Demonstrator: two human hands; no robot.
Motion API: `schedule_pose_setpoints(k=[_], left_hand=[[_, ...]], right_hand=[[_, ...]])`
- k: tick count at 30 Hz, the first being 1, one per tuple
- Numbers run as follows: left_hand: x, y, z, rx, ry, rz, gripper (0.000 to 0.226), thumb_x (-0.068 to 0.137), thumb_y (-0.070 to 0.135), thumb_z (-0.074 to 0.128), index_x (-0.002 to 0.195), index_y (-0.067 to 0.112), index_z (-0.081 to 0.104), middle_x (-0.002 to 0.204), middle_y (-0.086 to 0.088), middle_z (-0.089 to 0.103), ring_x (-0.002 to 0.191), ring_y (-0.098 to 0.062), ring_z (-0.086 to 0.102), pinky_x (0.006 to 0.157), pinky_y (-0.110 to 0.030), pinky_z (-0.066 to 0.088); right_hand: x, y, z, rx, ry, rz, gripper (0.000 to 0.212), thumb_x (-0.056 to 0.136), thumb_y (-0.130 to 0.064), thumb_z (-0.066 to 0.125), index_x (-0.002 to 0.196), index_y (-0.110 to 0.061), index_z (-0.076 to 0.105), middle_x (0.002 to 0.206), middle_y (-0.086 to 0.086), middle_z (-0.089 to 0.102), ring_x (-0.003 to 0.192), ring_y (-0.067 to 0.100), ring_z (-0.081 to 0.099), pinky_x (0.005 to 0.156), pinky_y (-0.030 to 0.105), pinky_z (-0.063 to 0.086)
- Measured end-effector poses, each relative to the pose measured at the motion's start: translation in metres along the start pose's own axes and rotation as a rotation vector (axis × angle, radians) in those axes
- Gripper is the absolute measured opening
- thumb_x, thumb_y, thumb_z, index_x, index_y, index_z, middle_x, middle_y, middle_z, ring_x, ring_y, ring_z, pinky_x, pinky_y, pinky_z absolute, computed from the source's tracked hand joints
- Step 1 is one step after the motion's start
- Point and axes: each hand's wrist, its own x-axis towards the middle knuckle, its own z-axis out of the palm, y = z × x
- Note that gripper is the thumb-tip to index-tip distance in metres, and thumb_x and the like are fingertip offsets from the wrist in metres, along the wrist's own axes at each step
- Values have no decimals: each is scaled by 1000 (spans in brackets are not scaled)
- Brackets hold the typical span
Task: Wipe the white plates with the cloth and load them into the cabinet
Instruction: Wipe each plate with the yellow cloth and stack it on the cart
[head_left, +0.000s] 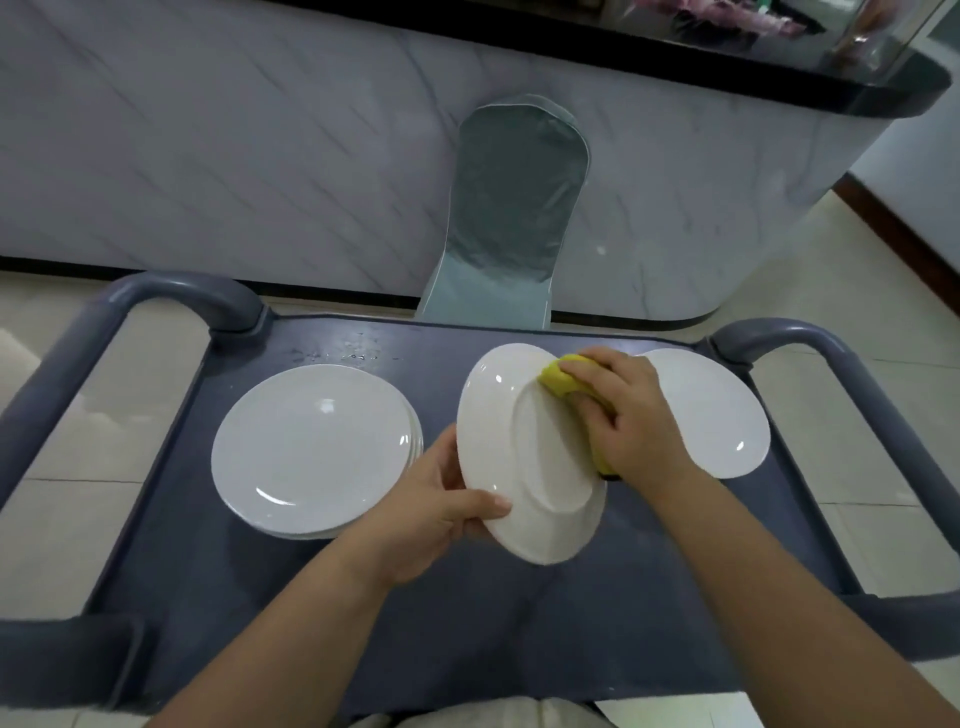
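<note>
A curved counter (260, 156) faced in grey-veined marble stands behind a slate-blue plastic cart (260, 623) with rounded tubular handles. A chair back (514, 208) in a satiny cover rises between them. On the cart's matte deck, a stack of plates (311, 447), round and glossy white, lies to the left and a single plate (717, 415) to the right. Between them the left hand (436, 519) grips a tilted plate (524, 457) by its rim, underside up. The right hand (628, 415), fingers curled, presses a thick yellow cloth (558, 382) against that underside.
</note>
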Motion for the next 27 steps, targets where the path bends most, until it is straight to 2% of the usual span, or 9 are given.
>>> schedule_pose_setpoints(k=[3, 7, 9, 12, 15, 18, 20, 23, 27], left_hand=[[3, 7, -4, 49, 33, 13, 69, 70, -5, 69, 130, 24, 50, 122, -9, 65, 110, -28, 65, 81, -46, 57], [1, 14, -14, -1, 66, 37, 72, 70, -9, 63, 134, 22, 48, 125, -16, 62, 114, -32, 61, 88, -50, 52], [0, 12, -12, 14, 56, 14, 71, 70, -7, 65, 133, 21, 48, 126, -17, 61, 114, -34, 61, 83, -52, 55], [-1, 9, -9, -8, 44, -12, 70, 70, -5, 65, 132, 20, 48, 125, -14, 63, 112, -31, 63, 77, -45, 56], [-2, 10, -14, -170, 57, -17, 66, 71, -5, 63, 131, 19, 50, 123, -9, 66, 108, -28, 66, 75, -41, 57], [-1, 8, -20, -353, 102, 7, 66, 72, -8, 63, 132, 16, 51, 120, -9, 68, 102, -26, 69, 70, -35, 58], [4, 6, -19, -435, 155, 37, 67, 72, -11, 63, 133, 15, 51, 120, -8, 69, 103, -26, 69, 70, -34, 59], [16, 5, -11, -486, 226, 49, 65, 73, -5, 60, 135, 15, 48, 123, -10, 67, 106, -28, 68, 72, -36, 59], [27, 4, -2, -387, 264, 25, 60, 80, -4, 58, 136, 15, 46, 119, -14, 68, 101, -30, 69, 75, -39, 60]], right_hand=[[12, -45, 15, 19, -44, -161, 29, 88, -4, 62, 114, -12, 71, 121, 14, 61, 101, 38, 55, 94, 42, 41], [12, -64, 14, 24, -298, -517, 28, 93, -19, 51, 111, -19, 72, 124, 12, 60, 96, 36, 53, 88, 41, 42], [35, -56, 13, 22, -355, -451, 28, 92, -15, 53, 114, -18, 71, 124, 10, 60, 101, 35, 53, 93, 39, 40], [73, -33, 19, 113, -421, -145, 29, 94, -10, 57, 120, -19, 66, 120, 2, 60, 110, 29, 52, 102, 33, 37], [76, 3, 14, 225, -479, 166, 27, 95, -18, 59, 115, -35, 64, 115, -12, 58, 108, 12, 53, 83, 1, 33], [36, 20, -3, 257, -416, 376, 33, 94, -24, 61, 98, -56, 57, 110, -21, 58, 98, -2, 53, 81, 5, 33], [0, 15, -7, 222, -252, 331, 37, 93, -16, 63, 99, -52, 60, 103, -20, 60, 96, 2, 57, 82, 1, 34], [-49, -20, 19, 157, -57, 217, 30, 88, -13, 58, 113, -27, 68, 112, 1, 61, 101, 20, 53, 94, 18, 37], [-72, -61, 44, 90, -12, -24, 34, 87, -10, 57, 118, -21, 68, 125, 3, 57, 100, 21, 48, 94, 27, 40]])
